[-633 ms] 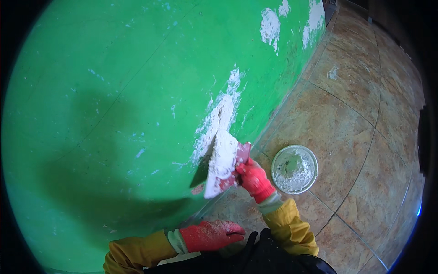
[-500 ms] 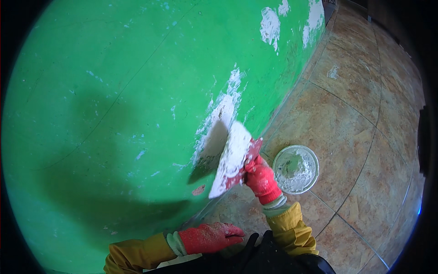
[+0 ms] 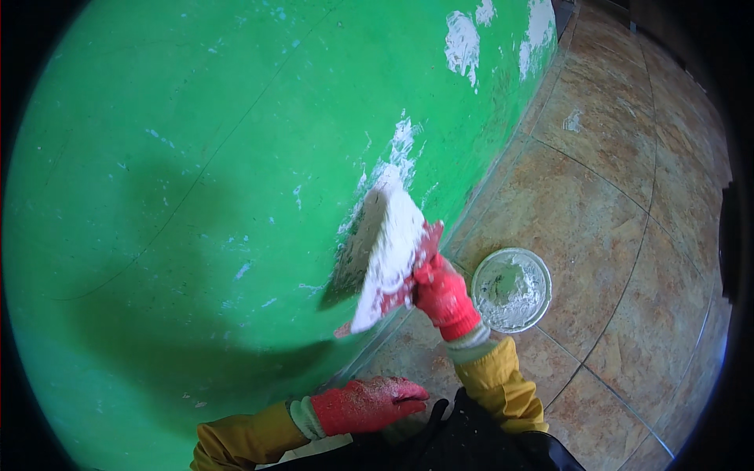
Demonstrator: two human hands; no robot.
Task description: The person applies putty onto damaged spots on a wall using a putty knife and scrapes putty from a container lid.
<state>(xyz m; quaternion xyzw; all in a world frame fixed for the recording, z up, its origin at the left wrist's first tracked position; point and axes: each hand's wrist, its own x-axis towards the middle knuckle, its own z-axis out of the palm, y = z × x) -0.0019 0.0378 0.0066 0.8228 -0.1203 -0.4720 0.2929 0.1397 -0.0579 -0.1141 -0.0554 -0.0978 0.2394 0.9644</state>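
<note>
My right hand [image 3: 442,294], in a red glove, grips a broad trowel [image 3: 390,247] loaded with white putty, its blade at a long white patch [image 3: 402,141] low on the green wall [image 3: 220,102]. Whether the blade touches the wall is unclear. My left hand [image 3: 369,406], also gloved in red, rests by my dark-clothed legs with its fingers extended together and slightly bent, holding nothing visible. A round tub [image 3: 510,289] with white putty smeared inside stands on the floor just right of my right hand.
Brown tiled floor [image 3: 597,243] runs along the wall's foot to the right. Further white patches [image 3: 462,43] mark the wall near the top. My shadow falls on the left part of the wall. A dark object [image 3: 728,239] sits at the far right edge.
The loaded trowel swung slightly right, then moved up and back left, its upper end now higher on the white patch. My left hand has shifted slightly right.
</note>
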